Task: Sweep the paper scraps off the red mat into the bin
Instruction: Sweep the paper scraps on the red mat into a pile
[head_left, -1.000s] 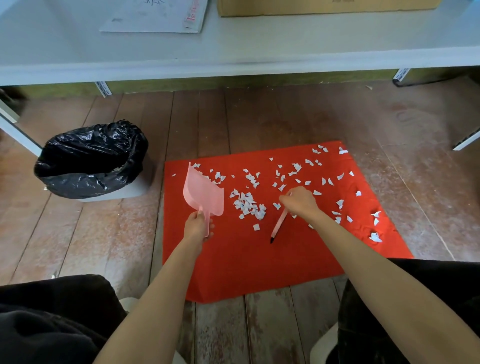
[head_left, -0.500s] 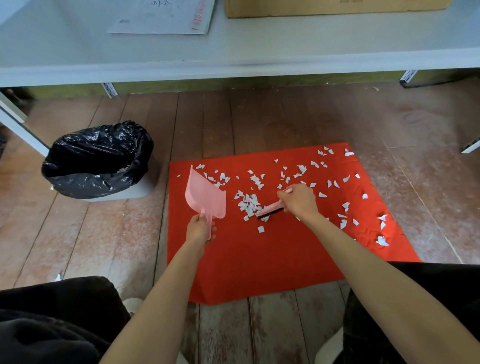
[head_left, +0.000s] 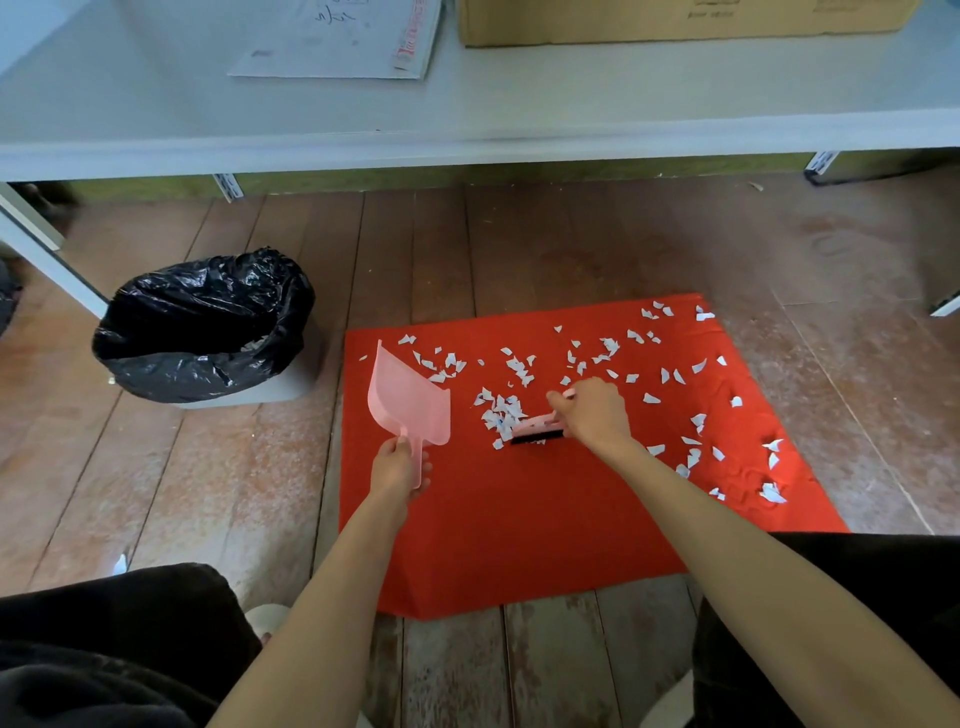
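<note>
Wooden floorboards (head_left: 208, 493) fill most of my head view, and a pale table (head_left: 519, 104) runs across the top with a cardboard box (head_left: 675, 21) and a printed sheet (head_left: 337, 41) lying on it. Below the table edge I see the red mat (head_left: 519, 519) spread flat on the floor, its near corner between the person's dark-clad knees. White paper scraps (head_left: 500, 413) are scattered over the far half and the right side of the mat, with a denser heap near the middle. The bin (head_left: 171, 374), lined with a black bag, stands on the floor well to the left of the mat; a few pale flecks inside the bag may be scraps, though I can't be sure from this angle.

The left hand (head_left: 400, 467) has its fingers wrapped round the handle of a pink dustpan (head_left: 408, 400), which is tilted up over the mat's left edge with its mouth pointing away from the person. The right hand (head_left: 595, 413) is curled round a pink brush (head_left: 535, 431), whose black bristles rest on the mat just at the near side of the heap
</note>
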